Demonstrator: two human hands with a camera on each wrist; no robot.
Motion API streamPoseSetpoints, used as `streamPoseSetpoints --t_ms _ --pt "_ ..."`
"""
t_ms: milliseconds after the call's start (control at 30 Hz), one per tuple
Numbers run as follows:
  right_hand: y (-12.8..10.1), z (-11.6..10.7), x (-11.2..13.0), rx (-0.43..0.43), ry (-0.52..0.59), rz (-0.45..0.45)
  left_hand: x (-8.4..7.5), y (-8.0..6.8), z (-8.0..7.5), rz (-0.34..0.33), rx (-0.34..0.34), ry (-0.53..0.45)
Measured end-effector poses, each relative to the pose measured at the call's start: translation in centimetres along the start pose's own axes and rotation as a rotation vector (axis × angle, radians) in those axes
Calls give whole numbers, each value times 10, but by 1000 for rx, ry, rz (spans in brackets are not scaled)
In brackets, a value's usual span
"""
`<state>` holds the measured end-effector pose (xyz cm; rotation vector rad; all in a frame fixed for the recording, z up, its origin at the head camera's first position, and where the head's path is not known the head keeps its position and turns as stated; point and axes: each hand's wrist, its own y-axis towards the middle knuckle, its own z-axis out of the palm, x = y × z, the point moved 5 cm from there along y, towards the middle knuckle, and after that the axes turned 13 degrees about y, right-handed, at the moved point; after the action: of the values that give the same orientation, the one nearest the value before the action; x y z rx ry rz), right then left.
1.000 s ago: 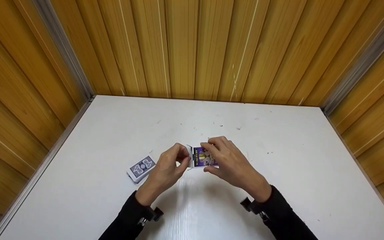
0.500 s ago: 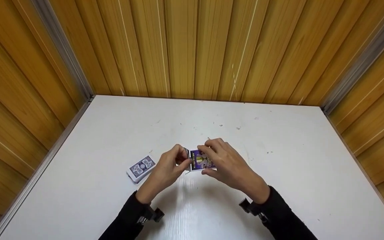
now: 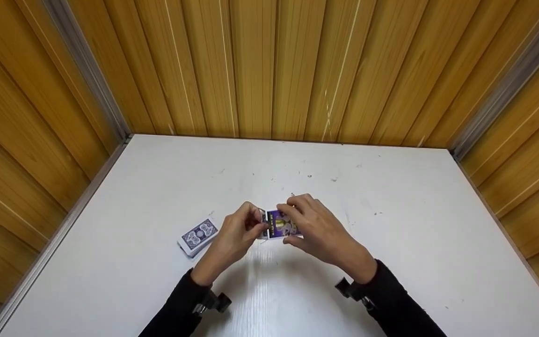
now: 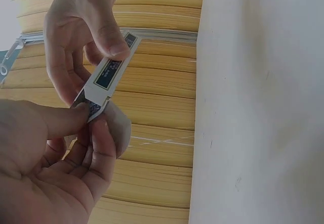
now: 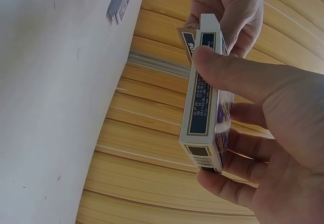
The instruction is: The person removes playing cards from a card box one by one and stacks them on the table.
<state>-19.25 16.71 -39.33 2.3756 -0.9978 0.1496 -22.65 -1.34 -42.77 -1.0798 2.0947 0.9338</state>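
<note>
A purple-fronted playing card box [image 3: 282, 223] is held up above the white table, its open end towards the left. My right hand [image 3: 323, 229] grips its body, thumb on one narrow side and fingers round the other, as the right wrist view shows. My left hand [image 3: 237, 232] pinches the end flap [image 4: 94, 109] between thumb and forefinger; a pale flap [image 4: 119, 128] stands out beside those fingers. The inside of the box is hidden. Left of my left hand, a stack of playing cards [image 3: 198, 235] with blue patterned backs lies on the table.
The white table [image 3: 391, 187] carries small scuffs and specks. Wood-patterned panels [image 3: 251, 70] wall it in at the back and both sides, with grey metal posts [image 3: 87, 70] at the corners.
Both hands and the box have shifted slightly left and towards the person. The flap's pale inner face has given way to a dark patterned area beside the left fingers. The card stack stays put.
</note>
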Motion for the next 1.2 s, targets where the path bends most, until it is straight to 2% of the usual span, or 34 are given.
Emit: streamPoseSetpoints --t_ms 167,267,367,533,667,833,1067,1200 --pt "0 -2 -8 -2 17 34 -3 2 -5 43 -47 52" --pt "-1 -3 -12 -5 23 48 -7 2 -10 86 -74 122" --pt "0 -4 -16 -6 23 55 -10 0 -16 98 -77 224" --pt "-1 -4 -18 -7 14 63 -12 -4 -21 105 -24 447" --pt "-1 -4 -16 2 7 65 -16 -8 -19 176 -10 621" --pt "-1 -2 -12 15 16 57 -21 -10 -15 236 -48 733" --pt "-1 -4 -10 3 7 44 -25 -12 -6 259 -67 911" --pt "0 -4 -9 6 5 39 -25 -12 -4 246 -75 945"
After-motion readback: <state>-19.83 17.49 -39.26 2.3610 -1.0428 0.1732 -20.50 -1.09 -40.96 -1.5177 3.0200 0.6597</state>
